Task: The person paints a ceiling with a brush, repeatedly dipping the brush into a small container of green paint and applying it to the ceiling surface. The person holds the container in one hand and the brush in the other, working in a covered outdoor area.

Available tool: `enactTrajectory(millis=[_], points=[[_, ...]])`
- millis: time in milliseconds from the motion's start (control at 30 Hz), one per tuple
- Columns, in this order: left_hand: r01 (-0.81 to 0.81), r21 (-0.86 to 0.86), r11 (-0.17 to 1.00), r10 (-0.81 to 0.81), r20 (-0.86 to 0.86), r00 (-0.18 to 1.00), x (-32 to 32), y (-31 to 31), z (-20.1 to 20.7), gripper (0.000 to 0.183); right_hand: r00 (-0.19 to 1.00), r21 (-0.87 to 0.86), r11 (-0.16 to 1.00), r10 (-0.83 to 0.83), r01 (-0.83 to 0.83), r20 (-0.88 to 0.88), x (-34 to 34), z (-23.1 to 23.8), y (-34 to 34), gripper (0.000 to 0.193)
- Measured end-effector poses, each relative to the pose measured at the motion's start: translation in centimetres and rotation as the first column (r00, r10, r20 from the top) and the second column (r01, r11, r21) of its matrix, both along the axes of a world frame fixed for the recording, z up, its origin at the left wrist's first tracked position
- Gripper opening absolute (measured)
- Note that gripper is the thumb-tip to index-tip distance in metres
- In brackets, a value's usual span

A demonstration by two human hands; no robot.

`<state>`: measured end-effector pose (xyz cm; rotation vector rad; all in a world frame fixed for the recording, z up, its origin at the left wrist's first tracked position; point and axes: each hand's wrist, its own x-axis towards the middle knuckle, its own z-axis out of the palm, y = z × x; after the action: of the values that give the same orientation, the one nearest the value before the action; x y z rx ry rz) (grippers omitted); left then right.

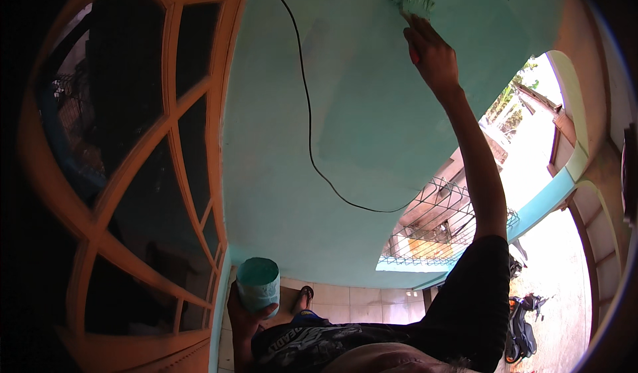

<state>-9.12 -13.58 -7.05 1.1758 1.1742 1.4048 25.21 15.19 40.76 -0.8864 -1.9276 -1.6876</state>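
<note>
High on the turquoise wall point(372, 87), my right hand point(433, 57) grips a paintbrush point(417, 3) whose wide bristles are coated in pale green paint. The bristles press against the wall next to a darker smudge. My right arm is stretched up and forward. Low on the left, my left hand point(249, 316) is wrapped round a paint container point(259, 286), round and smeared with turquoise. It is held nearly upright beside the wall's lower corner, its open top toward me. The paint level inside cannot be made out.
A black cable point(308, 107) hangs loosely across the wall. An orange wooden frame with dark glass panes point(100, 233) stands at the left. To the right are a wire grille point(435, 223) in an opening and a motorcycle point(522, 330) outside. Pale floor tiles point(365, 298) lie below.
</note>
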Motion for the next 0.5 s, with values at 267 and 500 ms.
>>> enactTrajectory(millis=[267, 500], points=[[0.001, 0.042, 0.999, -0.001, 0.001, 1.0, -0.4, 0.5, 2.0, 0.091, 0.996, -0.544, 0.837, -0.088, 0.062, -0.022, -2.3, -9.7, -6.0, 0.013], [0.057, 0.049, 0.997, -0.054, -0.057, 0.997, 0.2, 1.3, 3.0, 0.089, 0.966, -0.18, 0.973, 0.096, -0.142, -0.242, -3.8, 9.7, -4.8, 0.022]])
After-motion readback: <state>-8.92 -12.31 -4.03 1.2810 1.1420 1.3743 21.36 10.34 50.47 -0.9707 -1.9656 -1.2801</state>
